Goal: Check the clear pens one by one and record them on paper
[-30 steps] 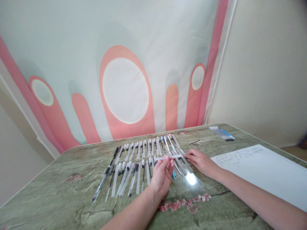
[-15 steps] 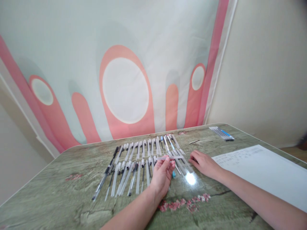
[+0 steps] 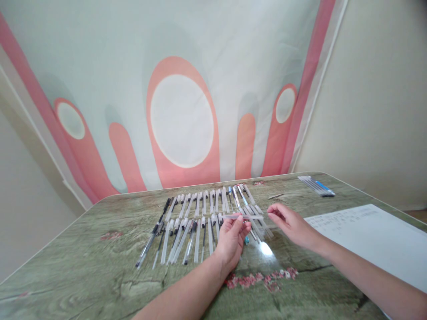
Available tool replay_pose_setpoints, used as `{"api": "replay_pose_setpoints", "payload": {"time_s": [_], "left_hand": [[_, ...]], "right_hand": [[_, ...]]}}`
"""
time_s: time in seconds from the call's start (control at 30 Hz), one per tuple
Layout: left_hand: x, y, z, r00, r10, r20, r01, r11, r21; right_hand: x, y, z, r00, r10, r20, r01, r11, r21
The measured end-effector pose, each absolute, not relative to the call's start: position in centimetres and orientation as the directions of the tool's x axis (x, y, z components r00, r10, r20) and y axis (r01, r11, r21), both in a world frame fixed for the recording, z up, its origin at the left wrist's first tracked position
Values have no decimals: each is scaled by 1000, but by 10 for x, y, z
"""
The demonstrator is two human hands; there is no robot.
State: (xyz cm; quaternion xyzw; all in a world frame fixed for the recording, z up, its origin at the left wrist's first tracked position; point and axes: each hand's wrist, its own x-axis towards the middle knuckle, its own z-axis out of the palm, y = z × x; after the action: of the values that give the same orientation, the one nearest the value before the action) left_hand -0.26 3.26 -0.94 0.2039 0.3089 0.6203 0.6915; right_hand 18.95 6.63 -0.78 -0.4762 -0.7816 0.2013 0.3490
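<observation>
My left hand (image 3: 232, 240) pinches a clear pen barrel (image 3: 245, 217) at its left end and holds it level just above the table. My right hand (image 3: 291, 224) hovers a little to the right of the barrel's free end, fingers curled with thumb and forefinger close together, nothing visible in them. Under and behind both hands lie two rows of pens (image 3: 196, 218), clear bodies with black or white ends, laid side by side on the green table (image 3: 83, 275).
A white sheet of paper (image 3: 373, 238) with faint writing lies at the right. A small bundle of refills with a blue end (image 3: 316, 185) sits at the far right corner. A pink and pale blue cloth hangs behind the table.
My right hand has lifted off the pens and drawn back to the right, letting go of the barrel's end. My left hand keeps the barrel raised. The view has shifted slightly.
</observation>
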Motion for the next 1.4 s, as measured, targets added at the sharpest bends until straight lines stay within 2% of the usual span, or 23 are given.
{"api": "replay_pose_setpoints", "payload": {"time_s": [0.2,0.43,0.87,1.1,1.4], "left_hand": [[-2,33,-9,36,985,-171,-728,143,671],[-2,33,-11,48,988,-144,-727,133,674],[-2,33,-11,66,989,-135,-728,140,671],[-1,32,-10,43,990,-137,-728,125,674],[1,28,-8,20,992,-128,-729,102,677]], "right_hand": [[175,49,8,-363,873,324,515,478,-711],[176,50,4,-308,881,358,470,468,-748],[173,46,16,-325,815,480,448,579,-681],[174,45,15,-324,805,496,403,592,-698],[173,42,6,-265,792,550,429,608,-668]]}}
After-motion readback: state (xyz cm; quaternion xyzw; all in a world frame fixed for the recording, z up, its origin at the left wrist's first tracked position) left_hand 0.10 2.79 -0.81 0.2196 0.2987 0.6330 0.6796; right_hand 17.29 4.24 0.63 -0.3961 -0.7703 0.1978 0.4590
